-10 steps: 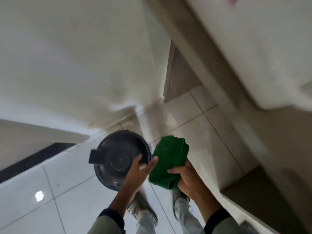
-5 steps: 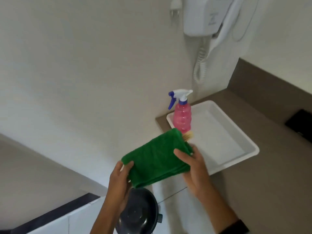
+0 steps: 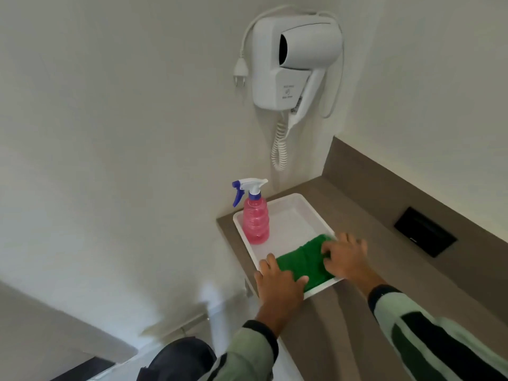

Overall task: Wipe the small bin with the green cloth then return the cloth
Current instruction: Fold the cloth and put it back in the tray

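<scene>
Two hands are pressing the green cloth (image 3: pixel 305 264) into the white tray (image 3: pixel 295 215): left hand (image 3: pixel 279 281) lying open, flat on its near-left end, right hand (image 3: pixel 347 257) curling fingers over its far end. Sleeves are partly hiding the small bin (image 3: pixel 181 358) below.

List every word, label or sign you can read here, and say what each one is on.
Nothing here can be read with certainty.
Wall hair dryer: small grey print and a round symbol on the lower housing, too small and blurred to read.
Spray bottle: no label visible.
White tray, green cloth, black wall plate: no text visible.
</scene>
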